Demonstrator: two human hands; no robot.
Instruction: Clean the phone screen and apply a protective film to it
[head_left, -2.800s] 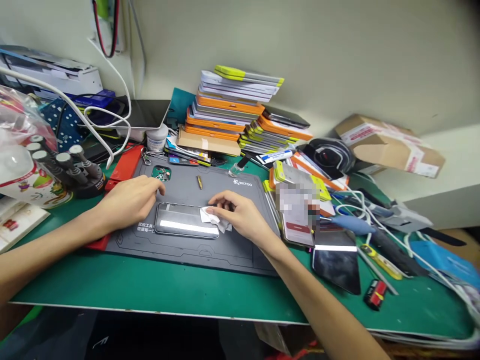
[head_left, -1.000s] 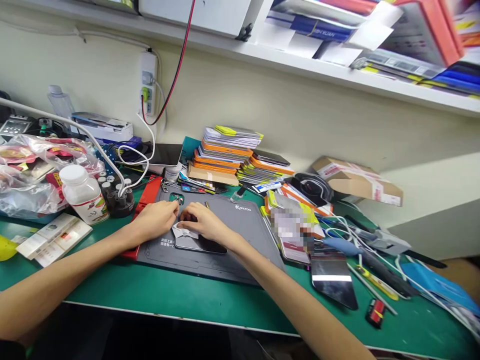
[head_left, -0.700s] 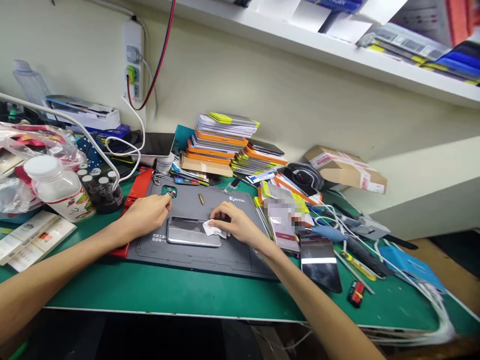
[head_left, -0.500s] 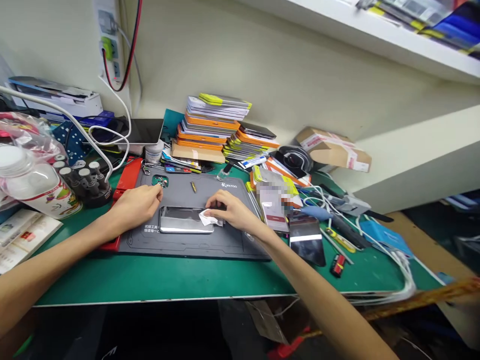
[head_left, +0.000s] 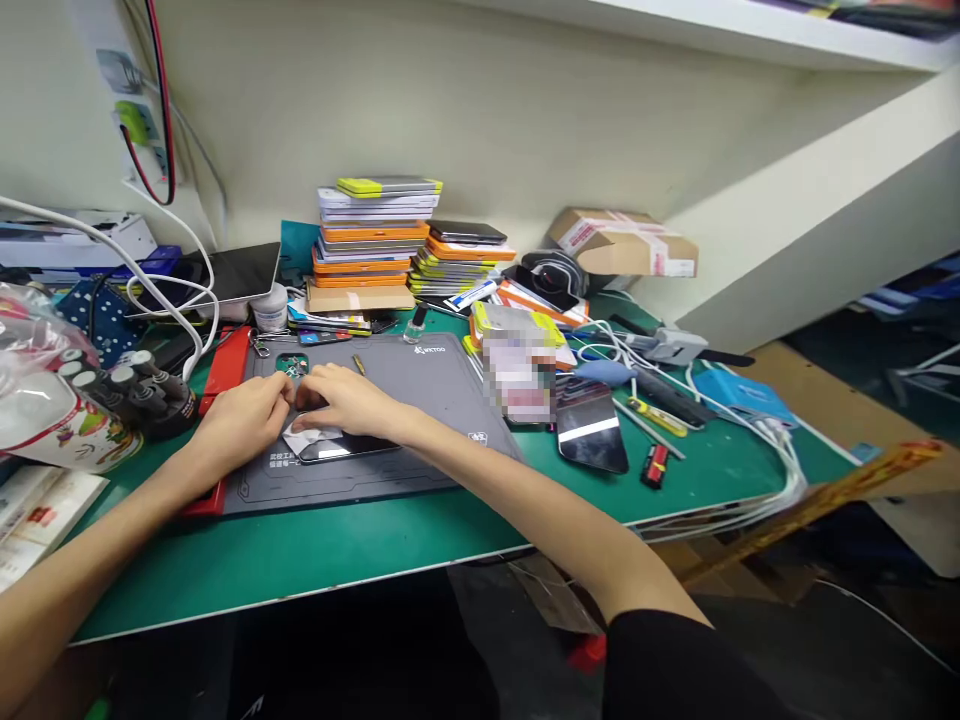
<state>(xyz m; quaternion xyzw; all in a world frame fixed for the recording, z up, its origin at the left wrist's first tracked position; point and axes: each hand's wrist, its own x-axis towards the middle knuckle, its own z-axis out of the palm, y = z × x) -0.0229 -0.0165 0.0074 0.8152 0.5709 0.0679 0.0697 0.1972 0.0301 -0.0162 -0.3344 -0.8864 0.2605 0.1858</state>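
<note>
A phone lies flat, screen up, on the grey work mat, largely covered by my right arm and hand. My right hand pinches a white tissue and presses it on the phone's left end. Close beside it, my left hand is closed, with its fingertips curled near the phone's upper left corner; whatever they may hold is hidden. Just beyond both hands, small metal parts lie in the mat's green recess. A thin brass-coloured tool rests farther up the mat.
Stacked flat boxes stand against the wall. To the right lie a dark glass panel, a utility knife and tangled white cables. On the left are a cluster of grey-capped bottles and a printed jar.
My right hand has slid the tissue from the phone's right end to its left end, close to my left hand. The view has swung to the right.
</note>
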